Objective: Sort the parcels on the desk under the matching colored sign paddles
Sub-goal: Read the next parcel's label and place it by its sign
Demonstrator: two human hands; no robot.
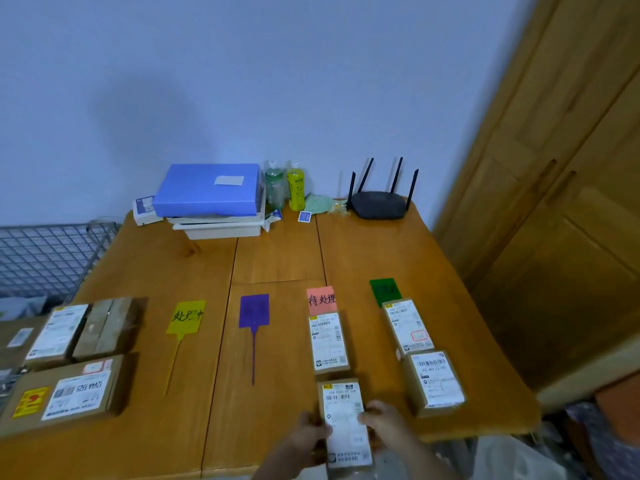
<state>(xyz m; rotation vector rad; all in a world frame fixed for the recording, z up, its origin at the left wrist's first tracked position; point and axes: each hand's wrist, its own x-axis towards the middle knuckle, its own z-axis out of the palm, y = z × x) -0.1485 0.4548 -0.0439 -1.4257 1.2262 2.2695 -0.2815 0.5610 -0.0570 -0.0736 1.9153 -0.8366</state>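
Parcel [346, 424] — a narrow brown box with a white shipping label on top — is held at the near edge of the desk [284, 258], clasped on its long sides by both hands: the left hand [310, 433] wraps the left flank, the right hand [381, 422] the right flank, fingers curled closed against the cardboard. Its long axis runs away from the body, almost in line with the pink paddle [322, 299], and its far end sits just short of the labelled parcel [328, 342] already lying under that paddle. The coming move is judged to turn on this alignment: the box lies directly nearer than the pink paddle's column, so a straight set-down or short push forward would seat it there, with no turning needed. Neither hand is clearly nearer; the grip is symmetrical. To the right of the pink paddle a green paddle [384, 291] heads two more parcels [420, 355] in a row. To its left lie a purple paddle [254, 311] and a yellow paddle [187, 317], each with nothing below it — and far left of those, unsorted parcels [69, 362] wait in a cluster. Whether the held box is resting on the desk or just above it cannot be told.
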